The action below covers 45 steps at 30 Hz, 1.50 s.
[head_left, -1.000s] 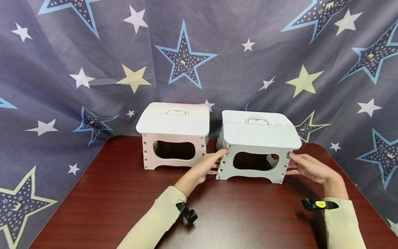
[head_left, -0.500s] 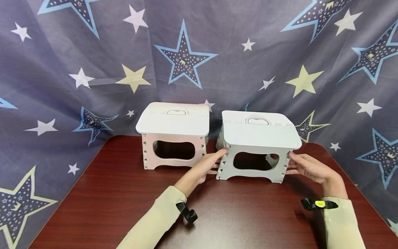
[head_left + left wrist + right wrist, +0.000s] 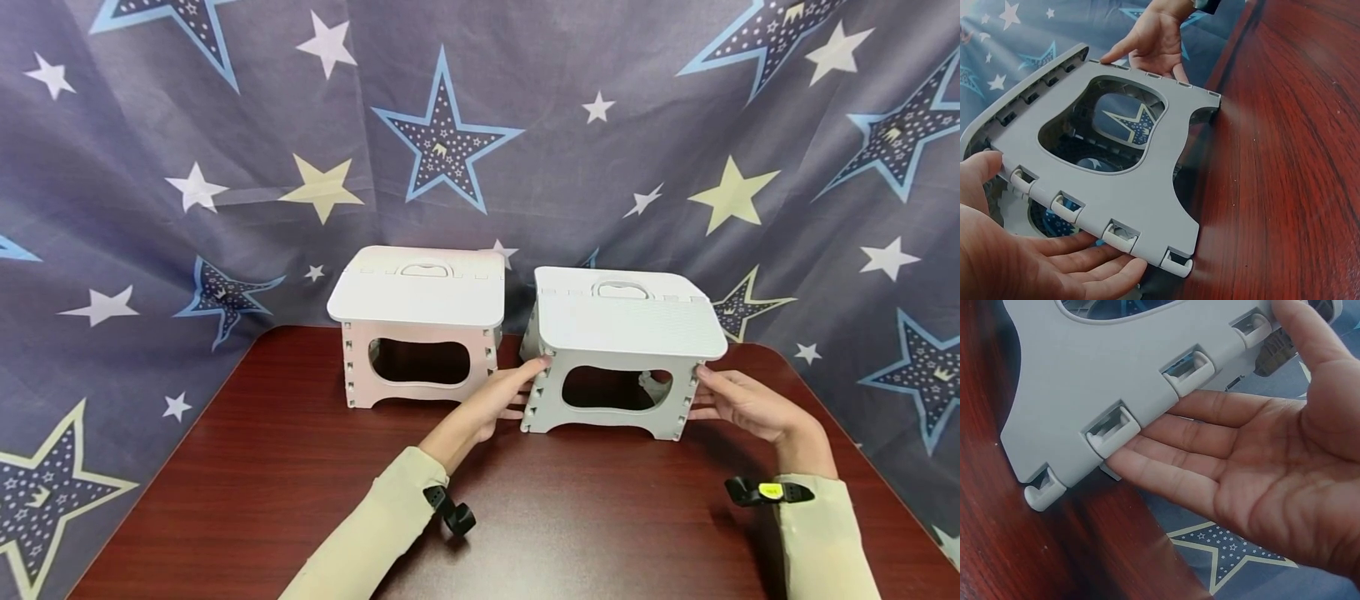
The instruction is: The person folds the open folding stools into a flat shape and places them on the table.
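A pale grey-white folding stool (image 3: 630, 325) stands unfolded on the table, angled slightly, with a handle slot in its top. My left hand (image 3: 498, 396) holds its left front corner, the thumb just under the top and the fingers behind the hinged edge. On the opposite corner, my right hand (image 3: 742, 404) grips the same way, thumb at the front edge. The right wrist view shows the right fingers (image 3: 1179, 440) reaching behind the hinge loops, partly hidden. A pale pink folding stool (image 3: 420, 287), also unfolded, stands just left of the grey one.
Both stools stand toward the back of the dark red wood table (image 3: 300, 500). A dark blue-grey curtain (image 3: 255, 125) with a star pattern hangs right behind it. Black straps sit around both sleeved wrists.
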Each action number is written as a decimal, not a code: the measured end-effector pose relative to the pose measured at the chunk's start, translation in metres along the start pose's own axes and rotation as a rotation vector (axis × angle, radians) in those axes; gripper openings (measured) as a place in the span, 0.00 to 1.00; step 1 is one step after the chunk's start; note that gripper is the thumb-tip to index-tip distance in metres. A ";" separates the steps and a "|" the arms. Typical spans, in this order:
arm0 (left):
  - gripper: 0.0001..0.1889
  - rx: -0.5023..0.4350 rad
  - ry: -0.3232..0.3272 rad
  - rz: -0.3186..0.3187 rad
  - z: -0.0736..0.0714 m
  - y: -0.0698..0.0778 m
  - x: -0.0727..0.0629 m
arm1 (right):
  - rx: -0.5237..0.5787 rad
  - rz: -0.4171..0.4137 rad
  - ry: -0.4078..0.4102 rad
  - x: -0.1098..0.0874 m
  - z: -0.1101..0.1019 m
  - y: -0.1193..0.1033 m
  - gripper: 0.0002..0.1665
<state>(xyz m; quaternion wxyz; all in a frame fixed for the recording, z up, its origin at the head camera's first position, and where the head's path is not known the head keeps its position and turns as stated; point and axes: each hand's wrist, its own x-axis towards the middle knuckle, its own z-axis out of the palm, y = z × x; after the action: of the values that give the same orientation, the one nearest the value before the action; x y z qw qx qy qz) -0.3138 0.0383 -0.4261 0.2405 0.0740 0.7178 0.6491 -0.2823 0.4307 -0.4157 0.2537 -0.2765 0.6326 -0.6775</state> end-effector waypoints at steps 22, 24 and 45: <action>0.35 0.013 -0.015 -0.003 -0.003 0.001 0.000 | 0.023 -0.001 -0.012 0.001 0.000 0.001 0.29; 0.35 0.014 -0.018 -0.002 -0.003 0.001 0.000 | 0.026 -0.002 -0.014 0.001 0.000 0.001 0.29; 0.38 0.010 -0.028 -0.002 -0.004 -0.002 0.002 | 0.027 0.001 -0.029 0.001 0.000 0.001 0.30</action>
<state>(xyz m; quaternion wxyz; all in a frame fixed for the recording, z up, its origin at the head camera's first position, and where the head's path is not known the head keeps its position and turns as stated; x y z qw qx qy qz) -0.3167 0.0357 -0.4281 0.2508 0.0834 0.7179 0.6440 -0.2831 0.4303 -0.4172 0.2669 -0.2827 0.6196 -0.6819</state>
